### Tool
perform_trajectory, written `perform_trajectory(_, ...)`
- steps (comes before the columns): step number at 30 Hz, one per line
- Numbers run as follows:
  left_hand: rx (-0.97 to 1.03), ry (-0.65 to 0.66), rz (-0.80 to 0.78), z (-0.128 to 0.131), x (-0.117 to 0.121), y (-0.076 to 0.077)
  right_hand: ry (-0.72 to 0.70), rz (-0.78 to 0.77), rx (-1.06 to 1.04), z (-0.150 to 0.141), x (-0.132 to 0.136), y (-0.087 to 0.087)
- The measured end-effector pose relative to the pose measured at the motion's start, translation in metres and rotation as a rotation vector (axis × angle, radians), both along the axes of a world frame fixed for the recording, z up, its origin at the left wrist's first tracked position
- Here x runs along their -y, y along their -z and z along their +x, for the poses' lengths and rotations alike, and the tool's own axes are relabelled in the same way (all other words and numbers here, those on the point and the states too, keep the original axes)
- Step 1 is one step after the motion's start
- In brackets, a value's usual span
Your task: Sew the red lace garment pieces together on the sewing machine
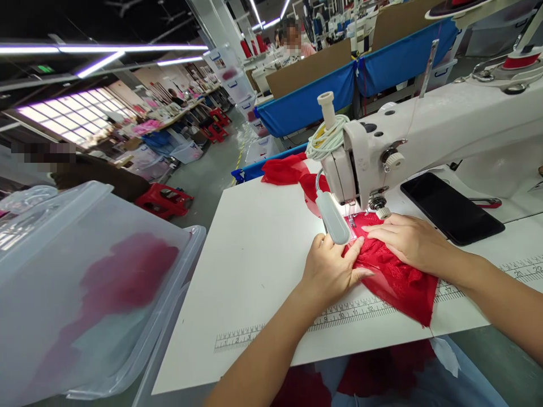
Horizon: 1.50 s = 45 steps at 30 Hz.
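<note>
A piece of sheer red lace fabric (394, 282) lies on the white sewing table under the needle area of a white sewing machine (424, 124). My left hand (328, 268) rests at the fabric's left edge, thumb and forefinger spread apart on it; some fingertips are hidden behind the small grey lamp head (333, 217). Flat on top of the cloth, to the right of the presser foot (352, 220), lies my right hand (409, 240), fingers stretched out. More red fabric (286, 169) trails behind the machine head over the table's far edge.
A black phone (452, 206) lies right of my right hand. Printed ruler marks (339, 316) run along the table's front. A translucent bin (93, 294) with red cloth inside stands at left. Red cloth lies below the table edge. People sit farther off.
</note>
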<state>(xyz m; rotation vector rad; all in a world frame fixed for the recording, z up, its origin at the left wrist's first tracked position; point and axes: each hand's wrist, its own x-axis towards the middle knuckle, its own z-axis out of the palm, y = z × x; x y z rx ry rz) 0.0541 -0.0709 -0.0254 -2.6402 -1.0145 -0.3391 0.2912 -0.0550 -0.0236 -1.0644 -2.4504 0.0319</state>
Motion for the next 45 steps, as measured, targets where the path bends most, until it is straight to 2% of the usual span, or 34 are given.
perform_trajectory(6,0.006,0.002,0.026,-0.003,-0.005,0.004,0.016,-0.041,0.028,-0.002,-0.002,-0.003)
perform_trajectory(10,0.037,0.027,0.03,-0.003,-0.007,0.0,-0.026,0.015,0.015,-0.002,-0.003,-0.003)
perform_trajectory(14,0.077,0.19,-0.022,-0.001,-0.01,-0.005,-0.161,0.159,0.007,0.001,-0.002,-0.003)
perform_trajectory(17,0.107,0.256,-0.084,0.001,-0.01,-0.005,-0.24,0.177,0.015,0.003,-0.001,0.001)
perform_trajectory(24,0.125,0.127,-0.134,0.005,-0.004,-0.005,-0.175,0.194,-0.047,0.003,-0.002,0.016)
perform_trajectory(27,0.1,0.118,-0.132,0.005,0.0,-0.006,-0.162,0.183,-0.041,0.004,-0.002,0.018)
perform_trajectory(30,0.106,0.121,-0.122,0.005,0.003,-0.006,-0.168,0.181,-0.052,0.005,-0.002,0.019)
perform_trajectory(35,0.114,0.123,-0.021,0.003,0.005,-0.004,-0.177,0.177,-0.057,0.004,-0.001,0.016)
perform_trajectory(45,0.023,0.048,-0.019,0.003,0.007,-0.007,-0.125,0.109,-0.039,0.005,-0.001,0.014)
